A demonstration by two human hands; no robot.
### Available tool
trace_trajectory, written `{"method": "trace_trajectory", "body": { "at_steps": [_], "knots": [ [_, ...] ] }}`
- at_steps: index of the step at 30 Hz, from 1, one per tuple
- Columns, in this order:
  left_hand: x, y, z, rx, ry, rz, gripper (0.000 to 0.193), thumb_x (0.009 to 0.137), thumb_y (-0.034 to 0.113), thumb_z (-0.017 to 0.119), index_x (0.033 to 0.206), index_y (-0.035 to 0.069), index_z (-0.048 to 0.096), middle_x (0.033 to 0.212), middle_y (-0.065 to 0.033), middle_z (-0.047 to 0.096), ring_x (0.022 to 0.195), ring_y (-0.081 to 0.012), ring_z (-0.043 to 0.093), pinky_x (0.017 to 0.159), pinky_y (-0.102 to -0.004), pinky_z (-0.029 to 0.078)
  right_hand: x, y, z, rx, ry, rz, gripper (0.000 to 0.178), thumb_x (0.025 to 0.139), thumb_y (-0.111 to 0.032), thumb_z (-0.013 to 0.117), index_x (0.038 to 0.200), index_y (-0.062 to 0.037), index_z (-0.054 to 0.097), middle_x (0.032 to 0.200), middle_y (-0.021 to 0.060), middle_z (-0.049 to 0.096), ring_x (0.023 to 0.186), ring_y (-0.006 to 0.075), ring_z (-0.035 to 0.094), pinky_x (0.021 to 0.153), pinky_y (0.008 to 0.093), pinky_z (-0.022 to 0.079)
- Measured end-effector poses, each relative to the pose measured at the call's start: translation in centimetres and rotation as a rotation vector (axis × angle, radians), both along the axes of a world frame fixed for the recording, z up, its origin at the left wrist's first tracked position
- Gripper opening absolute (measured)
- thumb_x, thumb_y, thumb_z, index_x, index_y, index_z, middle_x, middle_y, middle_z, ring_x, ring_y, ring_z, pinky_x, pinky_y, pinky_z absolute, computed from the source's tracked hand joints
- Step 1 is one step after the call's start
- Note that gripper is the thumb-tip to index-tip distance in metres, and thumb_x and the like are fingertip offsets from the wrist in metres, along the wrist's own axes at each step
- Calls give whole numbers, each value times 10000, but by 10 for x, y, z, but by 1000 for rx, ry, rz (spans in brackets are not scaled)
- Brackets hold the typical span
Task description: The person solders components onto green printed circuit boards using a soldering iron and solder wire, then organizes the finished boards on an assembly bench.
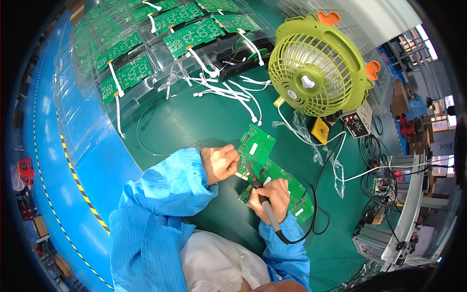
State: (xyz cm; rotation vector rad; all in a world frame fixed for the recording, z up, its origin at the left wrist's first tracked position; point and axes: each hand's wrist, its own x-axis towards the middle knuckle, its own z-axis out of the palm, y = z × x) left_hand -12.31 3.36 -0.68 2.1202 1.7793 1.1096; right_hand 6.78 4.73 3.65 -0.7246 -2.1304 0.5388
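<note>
Right hand [276, 198]: fingers clasp a grey-handled soldering iron [270, 217], tip at the green circuit boards [265, 145]. Left hand [220, 163]: fingers curl beside them; whether they pinch anything cannot be told. Beyond, on the green worktop [180, 121]: yellow sponge [320, 130], lime caged fan [335, 80].

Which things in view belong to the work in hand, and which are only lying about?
Likely part of the work:
soldering iron in the right hand
circuit boards near the left hand
white cables
yellow sponge

Apparently just lying about:
green fan
clear plastic wrapping
</note>
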Motion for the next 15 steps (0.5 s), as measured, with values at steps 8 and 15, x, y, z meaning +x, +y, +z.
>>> {"method": "trace_trajectory", "body": {
  "at_steps": [8,15],
  "knots": [
    [-1,-2,1,-24,-15,-14,96,641,34,566,684,106,521,646,-18,506,447,-256,506,412,-329,393,-1,-2,-1,0,-15,20,221,553,29,681,689,-74,540,633,29,503,563,181,417,600,301,348],
    [2,-1,0,-33,6,-9,107,630,1,570,683,86,532,659,-15,501,449,-223,463,418,-303,383,0,0,-1,-10,-21,22,213,559,24,680,690,-73,543,630,29,499,564,183,418,601,303,349]
  ]
}}
